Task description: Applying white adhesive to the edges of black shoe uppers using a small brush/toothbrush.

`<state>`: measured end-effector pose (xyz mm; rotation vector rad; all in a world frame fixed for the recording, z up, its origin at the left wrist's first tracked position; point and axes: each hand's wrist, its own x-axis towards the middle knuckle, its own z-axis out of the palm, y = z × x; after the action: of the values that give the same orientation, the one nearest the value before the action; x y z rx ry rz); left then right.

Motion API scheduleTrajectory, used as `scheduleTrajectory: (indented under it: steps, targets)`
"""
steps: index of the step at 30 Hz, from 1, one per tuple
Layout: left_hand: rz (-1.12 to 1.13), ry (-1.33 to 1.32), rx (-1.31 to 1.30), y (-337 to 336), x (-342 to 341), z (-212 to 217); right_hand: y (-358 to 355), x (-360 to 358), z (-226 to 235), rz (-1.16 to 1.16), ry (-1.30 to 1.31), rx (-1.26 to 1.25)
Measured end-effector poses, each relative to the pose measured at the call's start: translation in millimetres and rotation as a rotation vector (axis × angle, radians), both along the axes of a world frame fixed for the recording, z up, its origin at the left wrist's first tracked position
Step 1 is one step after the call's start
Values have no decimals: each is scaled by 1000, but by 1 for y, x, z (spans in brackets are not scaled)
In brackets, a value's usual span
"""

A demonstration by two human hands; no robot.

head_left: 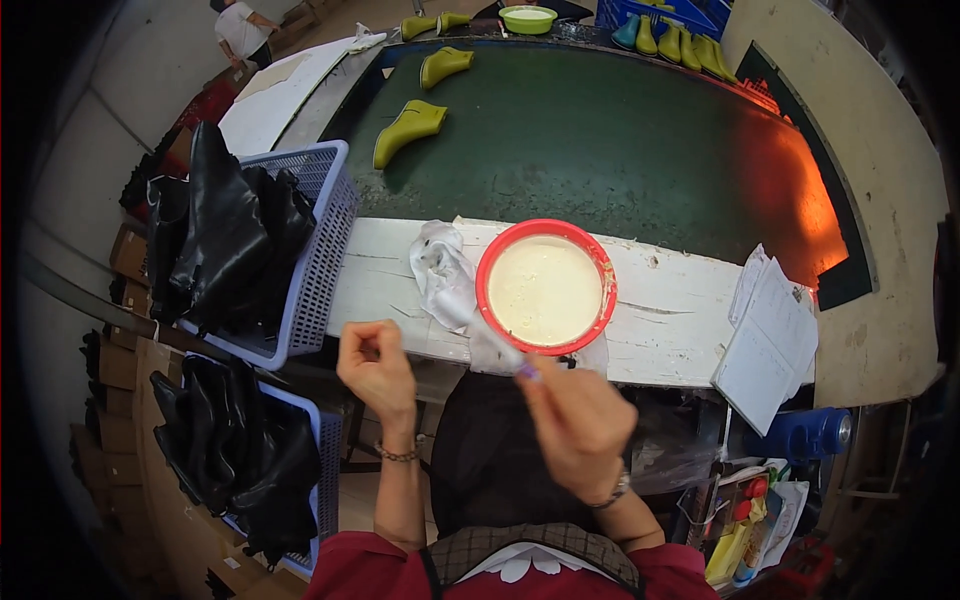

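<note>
My left hand (378,372) is curled closed above the near edge of the white board, and I see nothing in it. My right hand (588,425) is closed in a pinch just below the red bowl (606,318). A small purple bit and a blurred whitish strip show at its fingertips; what it grips I cannot make out. Creamy white liquid (545,288) fills much of the bowl. To the bowl's left lies a crumpled, stained white cloth (443,272), and more whitish cloth shows under the bowl's near side.
The white board (670,340) borders a dark green conveyor belt (600,130) carrying yellow-green boots (410,132). Black boots fill two blue baskets (322,250) at left. Papers (768,345) and a blue bottle (800,433) are at right. A heater glows orange over the belt. Someone stands far left.
</note>
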<state>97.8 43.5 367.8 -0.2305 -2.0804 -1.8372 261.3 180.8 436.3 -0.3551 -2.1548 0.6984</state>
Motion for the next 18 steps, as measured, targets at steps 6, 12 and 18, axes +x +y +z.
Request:
scheduleTrajectory:
  steps: [6, 12, 18]
  targets:
    - [-301, -9, 126, 6, 21, 18, 39, 5, -13, 17, -109, -511]
    - [-431, -4, 118, 24, 33, 26, 28, 3, -18, 151, -223, -800]
    - [-535, -143, 48, 37, 36, 28, 12, -4, -19, 183, -214, -679]
